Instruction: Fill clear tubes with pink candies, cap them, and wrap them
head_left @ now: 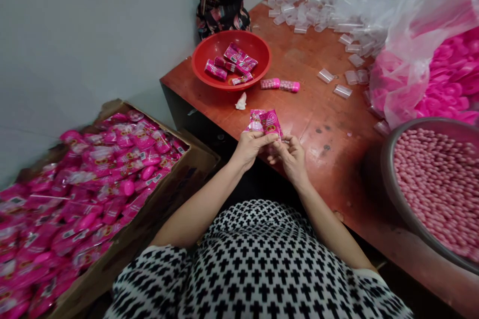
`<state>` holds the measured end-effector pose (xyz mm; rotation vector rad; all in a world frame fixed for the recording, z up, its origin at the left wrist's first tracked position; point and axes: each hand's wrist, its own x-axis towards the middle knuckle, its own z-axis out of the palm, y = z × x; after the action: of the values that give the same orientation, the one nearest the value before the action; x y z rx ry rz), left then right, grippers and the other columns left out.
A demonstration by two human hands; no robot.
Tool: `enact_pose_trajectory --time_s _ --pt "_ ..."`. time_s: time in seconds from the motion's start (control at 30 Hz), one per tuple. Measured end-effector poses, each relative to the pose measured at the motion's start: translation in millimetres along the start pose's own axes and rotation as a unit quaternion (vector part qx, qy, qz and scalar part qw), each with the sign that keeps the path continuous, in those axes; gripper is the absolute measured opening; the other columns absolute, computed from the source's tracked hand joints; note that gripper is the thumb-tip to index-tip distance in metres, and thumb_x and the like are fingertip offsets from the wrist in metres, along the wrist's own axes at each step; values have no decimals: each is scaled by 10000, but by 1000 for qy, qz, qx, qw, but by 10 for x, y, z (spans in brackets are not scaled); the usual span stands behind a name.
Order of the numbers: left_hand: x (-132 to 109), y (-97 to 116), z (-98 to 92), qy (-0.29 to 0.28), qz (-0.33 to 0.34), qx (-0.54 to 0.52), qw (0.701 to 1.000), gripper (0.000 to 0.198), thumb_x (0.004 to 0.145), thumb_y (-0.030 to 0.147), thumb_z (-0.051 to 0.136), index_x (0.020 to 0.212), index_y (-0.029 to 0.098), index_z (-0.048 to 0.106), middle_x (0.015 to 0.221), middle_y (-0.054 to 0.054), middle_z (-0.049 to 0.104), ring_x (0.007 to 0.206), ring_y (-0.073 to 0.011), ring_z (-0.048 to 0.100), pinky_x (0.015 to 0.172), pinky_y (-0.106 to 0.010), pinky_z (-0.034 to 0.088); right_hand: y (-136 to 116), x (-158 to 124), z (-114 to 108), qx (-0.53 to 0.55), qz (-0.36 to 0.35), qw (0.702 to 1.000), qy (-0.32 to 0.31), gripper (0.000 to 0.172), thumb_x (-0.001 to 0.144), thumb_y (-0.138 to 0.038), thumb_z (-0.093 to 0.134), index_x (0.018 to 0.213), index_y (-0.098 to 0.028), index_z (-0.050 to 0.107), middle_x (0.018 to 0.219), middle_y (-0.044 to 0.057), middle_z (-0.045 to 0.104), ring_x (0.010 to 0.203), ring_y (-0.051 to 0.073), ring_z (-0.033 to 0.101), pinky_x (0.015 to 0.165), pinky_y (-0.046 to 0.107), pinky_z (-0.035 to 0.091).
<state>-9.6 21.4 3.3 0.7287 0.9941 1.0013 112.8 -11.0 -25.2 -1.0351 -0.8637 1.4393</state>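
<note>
My left hand and my right hand meet over the near edge of the reddish-brown table. Both pinch a small pink printed packet by its lower end, holding it upright. Behind it lies a filled pink-capped tube of candies. A red bowl farther back holds several more pink packets.
A cardboard box at my left is heaped with finished pink packets. A metal basin of pink candies sits at the right, with a plastic bag of pink caps behind it. Clear tubes lie scattered at the back. A dark handbag stands by the wall.
</note>
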Motion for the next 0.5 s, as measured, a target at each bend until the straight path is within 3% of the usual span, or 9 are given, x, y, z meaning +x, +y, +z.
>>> enact_pose_trajectory --time_s 0.17,0.37,0.5 --pt "2 29 -39 25 -5 -80 996 339 525 315 869 685 70 697 679 -66 685 631 -123 634 664 -263 538 11 -60 -51 60 -1 998 -31 371 697 -377 776 956 -215 565 777 -26 700 690 116 697 669 245 606" --pt "-93 -103 28 -15 -30 -76 997 320 538 300 863 706 71 715 630 -35 656 543 -85 577 561 -222 509 11 6 -36 79 10 997 9 346 657 -379 803 838 -203 567 676 -39 682 573 100 669 558 200 583" --pt "-277 26 -94 37 35 -103 993 285 566 292 856 691 98 688 721 -52 702 678 -145 660 700 -290 557 -19 25 24 57 23 998 -24 364 667 -401 791 852 -204 546 695 -26 694 553 110 662 526 214 569"
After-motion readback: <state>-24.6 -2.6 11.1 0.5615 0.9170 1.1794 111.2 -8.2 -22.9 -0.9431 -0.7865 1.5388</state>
